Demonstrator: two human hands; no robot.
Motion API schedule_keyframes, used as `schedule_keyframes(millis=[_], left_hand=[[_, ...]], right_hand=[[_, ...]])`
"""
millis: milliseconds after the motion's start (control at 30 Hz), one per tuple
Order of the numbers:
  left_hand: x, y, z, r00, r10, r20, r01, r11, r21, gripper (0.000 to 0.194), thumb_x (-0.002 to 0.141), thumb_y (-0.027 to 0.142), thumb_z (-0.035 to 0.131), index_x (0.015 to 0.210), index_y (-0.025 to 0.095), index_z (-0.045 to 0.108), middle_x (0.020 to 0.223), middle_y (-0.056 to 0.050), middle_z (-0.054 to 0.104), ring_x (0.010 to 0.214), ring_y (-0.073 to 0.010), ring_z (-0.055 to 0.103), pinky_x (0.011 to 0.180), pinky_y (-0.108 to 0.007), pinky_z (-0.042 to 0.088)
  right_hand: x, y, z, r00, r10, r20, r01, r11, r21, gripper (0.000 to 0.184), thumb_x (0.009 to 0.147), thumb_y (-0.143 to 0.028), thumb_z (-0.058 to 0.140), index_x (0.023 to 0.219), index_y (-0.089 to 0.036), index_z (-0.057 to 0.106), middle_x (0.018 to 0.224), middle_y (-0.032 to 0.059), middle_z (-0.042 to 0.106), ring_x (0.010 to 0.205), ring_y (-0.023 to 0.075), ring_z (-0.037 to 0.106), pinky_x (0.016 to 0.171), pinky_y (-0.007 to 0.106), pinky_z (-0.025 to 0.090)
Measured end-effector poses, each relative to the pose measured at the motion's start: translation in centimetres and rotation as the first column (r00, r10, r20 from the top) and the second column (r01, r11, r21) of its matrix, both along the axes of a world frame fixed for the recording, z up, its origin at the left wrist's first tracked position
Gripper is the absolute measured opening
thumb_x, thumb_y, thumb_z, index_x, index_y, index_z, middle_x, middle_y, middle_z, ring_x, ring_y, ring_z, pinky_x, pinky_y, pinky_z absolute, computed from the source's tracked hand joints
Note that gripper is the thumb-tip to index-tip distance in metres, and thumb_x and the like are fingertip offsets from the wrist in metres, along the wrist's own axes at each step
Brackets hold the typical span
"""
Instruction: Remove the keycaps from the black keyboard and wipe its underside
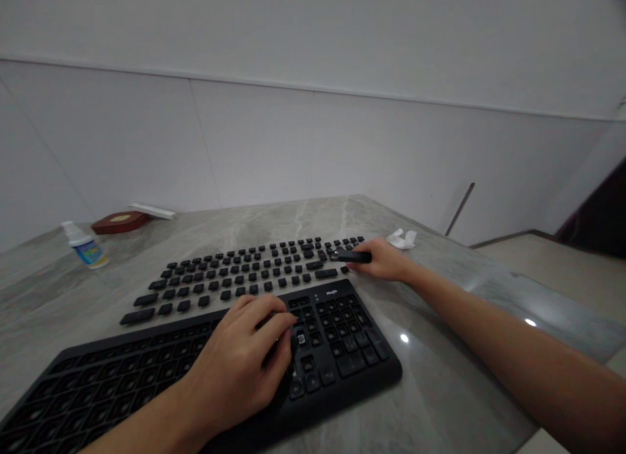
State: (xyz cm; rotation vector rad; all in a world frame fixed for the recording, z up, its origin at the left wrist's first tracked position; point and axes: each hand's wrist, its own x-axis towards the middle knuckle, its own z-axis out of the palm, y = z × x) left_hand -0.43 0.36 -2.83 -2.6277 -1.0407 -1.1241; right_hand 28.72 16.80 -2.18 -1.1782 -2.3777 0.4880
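On the grey surface point(430, 382), in the head view, the keyboard point(161, 359) lies nearer than the loose keys point(253, 289). The left hand point(249, 353) is over it, fingers bent, grip unclear; the right hand point(384, 259) has fingers closed around a black tool point(356, 256).

Your single view looks out from the camera worn on your head, above the near side of the keyboard point(161, 363). It sits close, facing forward and down across the keyboard to the wall point(264, 141) beyond; the lower edge crops the keyboard's near left part.
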Motion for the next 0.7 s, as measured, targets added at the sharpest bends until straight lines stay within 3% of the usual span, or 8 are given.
schedule_keyframes(millis=[67, 167, 267, 467, 567, 700], left_hand=[[0.0, -0.1, 0.0, 1.0, -0.019, -0.013, 0.019, 1.0, -0.011, 0.021, 0.095, 0.006, 0.048, 0.104, 0.015, 0.064, 0.097, -0.009, 0.062, 0.087, -0.0214, 0.058, 0.077, -0.039, 0.051], [0.0, -0.2, 0.0, 0.996, -0.072, -0.048, 0.069, 0.996, -0.053, 0.021, 0.095, 0.008, 0.048, 0.106, 0.015, 0.064, 0.099, -0.01, 0.062, 0.088, -0.0221, 0.059, 0.078, -0.04, 0.053], [0.1, -0.3, 0.2, 0.987, -0.129, -0.099, 0.116, 0.985, -0.126, 0.026, 0.094, 0.008, 0.048, 0.113, 0.015, 0.064, 0.108, -0.012, 0.063, 0.097, -0.0242, 0.06, 0.084, -0.042, 0.056], [0.0, -0.3, 0.6, 0.949, -0.201, -0.244, 0.138, 0.958, -0.25, 0.04, 0.091, 0.014, 0.053, 0.13, 0.018, 0.06, 0.138, -0.012, 0.057, 0.133, -0.0298, 0.048, 0.109, -0.051, 0.048], [-0.2, -0.4, 0.8, 0.934, -0.219, -0.283, 0.139, 0.951, -0.277, 0.041, 0.091, 0.016, 0.055, 0.132, 0.019, 0.06, 0.144, -0.011, 0.055, 0.139, -0.031, 0.044, 0.11, -0.054, 0.047], [-0.2, -0.4, 0.9, 0.924, -0.23, -0.304, 0.137, 0.945, -0.295, 0.043, 0.091, 0.018, 0.056, 0.134, 0.019, 0.059, 0.145, -0.011, 0.055, 0.139, -0.0322, 0.044, 0.11, -0.055, 0.047]], right_hand=[[0.0, -0.3, 0.1, 0.993, -0.059, -0.105, 0.061, 0.998, 0.02, 0.038, 0.082, -0.044, 0.064, 0.057, -0.017, 0.061, 0.049, -0.0024, 0.045, 0.05, 0.0109, 0.041, 0.051, 0.027, 0.027], [-0.4, -1.0, 0.1, 0.957, -0.101, -0.271, 0.106, 0.994, 0.002, 0.048, 0.088, -0.057, 0.054, 0.067, -0.015, 0.064, 0.054, 0.0001, 0.051, 0.05, 0.0125, 0.046, 0.049, 0.027, 0.033], [-0.9, -1.8, 0.1, 0.917, -0.073, -0.393, 0.064, 0.997, -0.036, 0.057, 0.091, -0.065, 0.047, 0.075, -0.013, 0.067, 0.06, 0.0036, 0.058, 0.053, 0.0146, 0.053, 0.052, 0.028, 0.041], [-1.8, -3.2, 0.5, 0.862, 0.038, -0.506, -0.059, 0.998, -0.026, 0.07, 0.093, -0.072, 0.04, 0.063, -0.015, 0.067, 0.057, 0.0039, 0.056, 0.055, 0.0133, 0.052, 0.053, 0.026, 0.041], [-2.3, -4.2, 0.9, 0.856, 0.136, -0.499, -0.183, 0.982, -0.047, 0.065, 0.09, -0.071, 0.049, 0.063, -0.015, 0.068, 0.055, 0.0022, 0.057, 0.051, 0.0115, 0.05, 0.048, 0.024, 0.04], [-3.1, -5.5, 1.2, 0.837, 0.303, -0.455, -0.388, 0.916, -0.102, 0.038, 0.081, -0.054, 0.074, 0.08, -0.016, 0.076, 0.06, 0.001, 0.065, 0.05, 0.0112, 0.056, 0.046, 0.021, 0.043]])
